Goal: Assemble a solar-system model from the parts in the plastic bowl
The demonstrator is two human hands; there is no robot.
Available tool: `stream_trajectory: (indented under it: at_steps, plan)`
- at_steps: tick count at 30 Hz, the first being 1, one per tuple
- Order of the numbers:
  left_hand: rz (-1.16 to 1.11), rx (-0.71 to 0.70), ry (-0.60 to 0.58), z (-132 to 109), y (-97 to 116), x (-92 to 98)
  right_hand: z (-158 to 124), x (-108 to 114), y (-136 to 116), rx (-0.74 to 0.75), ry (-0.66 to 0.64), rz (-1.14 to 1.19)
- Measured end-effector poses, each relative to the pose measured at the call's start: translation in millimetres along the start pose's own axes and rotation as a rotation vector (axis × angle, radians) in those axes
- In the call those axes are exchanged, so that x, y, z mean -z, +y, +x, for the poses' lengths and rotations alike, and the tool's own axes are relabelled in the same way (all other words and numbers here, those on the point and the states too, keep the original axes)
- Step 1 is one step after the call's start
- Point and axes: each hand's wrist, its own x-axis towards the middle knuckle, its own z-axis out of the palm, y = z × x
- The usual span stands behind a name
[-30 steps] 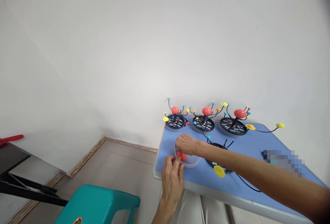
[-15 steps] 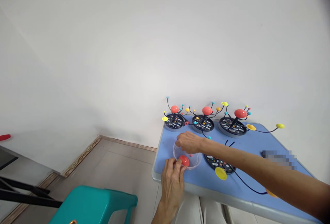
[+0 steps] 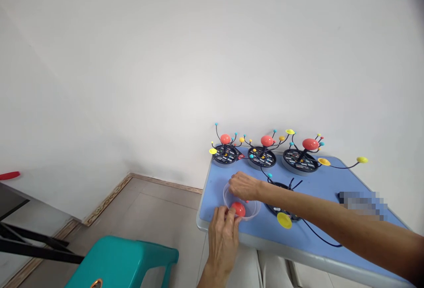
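Observation:
My left hand is at the near rim of a clear plastic bowl, its fingers closed on a shiny red ball just inside. My right hand reaches across into the bowl from the right, fingers curled down over its far left side. Whatever those fingertips hold, if anything, is hidden. A tiny red ball shows below that hand. Right of the bowl, partly under my right forearm, lies a black round base with bent black rods and a yellow disc piece.
Three finished-looking planet models, left, middle and right, line the back of the blue table by the wall. Their thin rods stick out sideways. A blurred dark item lies at right. A teal stool stands left.
My right hand has dipped a little lower into the bowl. My left hand keeps its grip on the red ball. The whole view has shifted slightly.

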Motion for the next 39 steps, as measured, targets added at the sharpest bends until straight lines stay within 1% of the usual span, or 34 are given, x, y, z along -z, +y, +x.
stream_trajectory:
  at_steps: [2,4,6,7,9,10,11,13,14,16,19,22,24,28,32,39]
  plan:
    - [-0.046,0.011,-0.008,-0.5,-1.8,2.7,-0.6,5.8,-2.3,-0.018,0.020,0.025]
    - [-0.124,0.049,-0.023,3.8,-5.1,8.3,-8.7,17.4,1.4,-0.034,0.066,0.050]
    - [-0.219,0.125,-0.029,16.7,-8.3,15.9,-25.3,32.8,12.8,-0.056,0.163,0.134]
    - [-0.268,0.168,-0.026,26.9,-9.2,19.4,-36.2,40.6,21.4,-0.081,0.229,0.217]
    - [-0.376,0.227,-0.048,53.4,-8.2,22.2,-60.8,53.1,43.0,-0.172,0.392,0.614]
    - [-0.429,0.238,-0.081,68.4,-6.2,20.1,-73.1,56.5,55.1,-0.242,0.443,0.811]
    - [-0.485,0.244,-0.128,83.5,-3.2,15.0,-84.6,57.6,67.1,-0.286,0.463,0.878]
    - [-0.614,0.266,-0.266,110.8,4.7,-3.8,-102.9,52.3,88.9,-0.408,0.503,1.061]
    - [-0.670,0.306,-0.345,122.0,9.2,-16.6,-109.1,46.5,97.9,-0.467,0.519,1.162]
    - [-0.714,0.474,-0.486,138.1,18.0,-44.8,-115.5,30.6,111.1,-0.582,0.522,1.372]
    - [-0.698,0.562,-0.533,148.6,27.8,-81.2,-113.7,5.3,120.9,-0.694,0.524,1.567]
    - [-0.684,0.626,-0.536,150.2,32.5,-101.3,-106.3,-13.4,124.5,-0.730,0.543,1.619]
    - [-0.687,0.668,-0.545,150.7,34.1,-107.5,-101.0,-21.7,126.1,-0.732,0.538,1.642]
    - [-0.706,0.713,-0.564,154.4,37.4,-113.8,-92.1,-33.7,128.2,-0.736,0.516,1.729]
    - [-0.716,0.710,-0.574,159.2,41.8,-117.4,-86.1,-42.8,127.5,-0.721,0.493,1.799]
    - [-0.720,0.690,-0.560,162.9,43.5,-119.7,-79.4,-54.5,126.3,-0.728,0.524,1.813]
